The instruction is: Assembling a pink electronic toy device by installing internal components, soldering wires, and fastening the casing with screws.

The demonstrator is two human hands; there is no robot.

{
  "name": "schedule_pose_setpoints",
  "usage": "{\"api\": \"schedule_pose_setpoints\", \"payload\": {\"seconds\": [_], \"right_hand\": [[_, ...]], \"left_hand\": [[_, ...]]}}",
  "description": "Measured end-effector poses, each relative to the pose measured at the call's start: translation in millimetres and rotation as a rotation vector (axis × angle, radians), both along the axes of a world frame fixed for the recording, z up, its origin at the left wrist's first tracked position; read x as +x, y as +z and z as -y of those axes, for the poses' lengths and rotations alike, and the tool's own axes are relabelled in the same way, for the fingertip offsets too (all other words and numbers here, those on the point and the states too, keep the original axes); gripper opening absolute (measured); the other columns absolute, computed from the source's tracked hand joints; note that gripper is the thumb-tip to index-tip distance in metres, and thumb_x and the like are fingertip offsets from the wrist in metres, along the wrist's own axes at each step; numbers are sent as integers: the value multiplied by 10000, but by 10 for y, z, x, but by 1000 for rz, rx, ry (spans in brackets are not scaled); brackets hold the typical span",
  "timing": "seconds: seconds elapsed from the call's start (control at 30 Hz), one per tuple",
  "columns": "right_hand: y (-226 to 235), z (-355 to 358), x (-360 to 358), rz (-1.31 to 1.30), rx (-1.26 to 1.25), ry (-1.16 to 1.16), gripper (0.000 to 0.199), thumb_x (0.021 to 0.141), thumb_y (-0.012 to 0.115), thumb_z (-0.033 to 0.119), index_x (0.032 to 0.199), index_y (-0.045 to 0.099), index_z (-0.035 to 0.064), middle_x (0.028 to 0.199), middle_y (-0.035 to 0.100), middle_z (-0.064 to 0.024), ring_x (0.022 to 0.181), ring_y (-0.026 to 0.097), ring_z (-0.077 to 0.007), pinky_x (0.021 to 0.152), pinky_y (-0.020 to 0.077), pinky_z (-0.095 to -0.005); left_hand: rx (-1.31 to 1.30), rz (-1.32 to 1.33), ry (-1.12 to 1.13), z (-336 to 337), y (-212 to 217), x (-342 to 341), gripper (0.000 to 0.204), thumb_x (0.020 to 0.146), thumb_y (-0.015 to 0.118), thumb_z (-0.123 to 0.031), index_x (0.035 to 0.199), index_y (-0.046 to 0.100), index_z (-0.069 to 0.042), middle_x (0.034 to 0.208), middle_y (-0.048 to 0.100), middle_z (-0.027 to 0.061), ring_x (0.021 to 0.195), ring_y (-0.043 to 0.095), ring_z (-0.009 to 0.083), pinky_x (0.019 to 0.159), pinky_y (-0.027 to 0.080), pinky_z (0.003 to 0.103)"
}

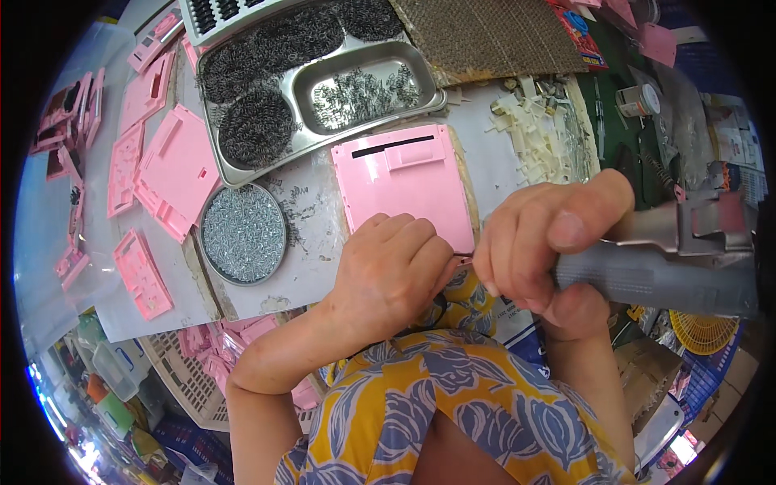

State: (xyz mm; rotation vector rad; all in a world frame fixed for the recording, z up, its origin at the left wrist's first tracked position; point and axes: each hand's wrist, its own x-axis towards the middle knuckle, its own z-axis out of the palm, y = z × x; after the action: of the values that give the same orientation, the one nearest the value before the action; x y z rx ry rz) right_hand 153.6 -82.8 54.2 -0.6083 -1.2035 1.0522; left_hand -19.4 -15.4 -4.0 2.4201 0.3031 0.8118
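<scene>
A pink plastic panel [408, 187] with a dark slot near its far edge lies in front of me on the white work surface. My left hand [396, 271] is closed at the panel's near edge, fingers curled over it. Just right of that edge, my right hand [541, 242] is wrapped around the end of a grey cylindrical power screwdriver [655, 279] with a metal lever. Its tip is hidden behind my fingers. Left of the panel is a round dish [284, 234] of small silvery screws. Beyond it stands a metal tray [436, 99] holding many small dark springs.
Several pink plastic parts [179, 174] lie on the left. Small cream plastic pieces [529, 133] are heaped at the right, near a brown corrugated board [493, 36]. A small jar [638, 100] lies farther right. Below the left table edge is a basket [174, 368] of pink parts.
</scene>
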Motion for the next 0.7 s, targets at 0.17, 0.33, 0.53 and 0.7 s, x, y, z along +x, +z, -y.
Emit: {"api": "schedule_pose_setpoints", "payload": {"seconds": [0.17, 0.33, 0.53, 0.7], "right_hand": [[41, 78, -12, -16, 23, -41, 398, 934, 762, 285, 1170, 484, 127, 635, 565, 10, 496, 534, -114, 493, 465, -278], [116, 266, -2, -48, -77, -129, 381, 944, 749, 275, 1173, 479, 134, 634, 565, 14, 496, 543, -109, 491, 468, -274], [68, 266, 12, -14, -89, -104, 369, 951, 740, 284, 1154, 469, 136, 631, 562, 18, 487, 544, -107, 490, 477, -278], [61, 247, 6, -66, -116, -125, 371, 943, 749, 290, 1132, 470, 133, 629, 562, 18, 473, 534, -106, 487, 478, -278]], "left_hand": [[18, -17, -32, 32, 46, 60, 196, 746, 756, -120, 761, 564, -88, 723, 471, 53, 658, 532, 232, 597, 421, 369], [-4, -11, -33, 74, 46, 89, 201, 739, 756, -115, 772, 560, -84, 738, 483, 57, 670, 538, 239, 600, 424, 373], [-18, 25, -6, 86, -27, 79, 205, 723, 767, -110, 773, 570, -81, 741, 492, 58, 667, 539, 242, 600, 431, 374], [-29, 35, -50, 57, -32, 98, 179, 743, 759, -101, 791, 589, -75, 744, 513, 58, 666, 554, 249, 593, 443, 373]]}}
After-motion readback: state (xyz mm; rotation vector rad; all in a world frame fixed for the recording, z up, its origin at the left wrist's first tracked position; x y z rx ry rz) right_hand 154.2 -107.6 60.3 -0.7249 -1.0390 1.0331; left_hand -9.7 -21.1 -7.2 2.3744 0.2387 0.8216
